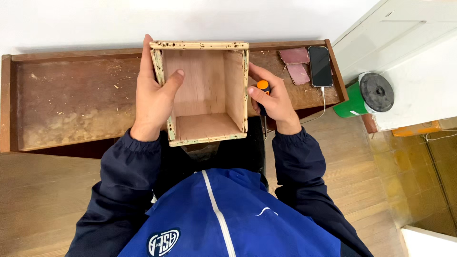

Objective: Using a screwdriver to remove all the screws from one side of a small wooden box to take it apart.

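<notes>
Fingers of your left hand (151,102) wrapped the left wall of a small open wooden box (202,93), thumb hooked over the rim into the hollow, the other fingers pressed flat along the outside. Your right hand (272,100) was clenched round a screwdriver with an orange and black handle (262,87), held just beside the box's right wall, knuckles touching or nearly touching it (the shaft pointed down and was mostly hidden).

You held the box between the two hands, above the front edge of a worn brown bench (71,100) and close to your chest, its open side facing up at you. It looked like thin plywood with chipped pale paint on the rims: probably light and stiff, rough enough not to slip, though the edges might splinter. Gripping a wall, as your left hand did, seemed the sound hold.

Both forearms came in from below in dark blue sleeves, elbows out, wrists bent inward toward the box.

Farther right on the bench lay two pinkish sanding sheets (295,64) and a dark phone (320,65).
</notes>
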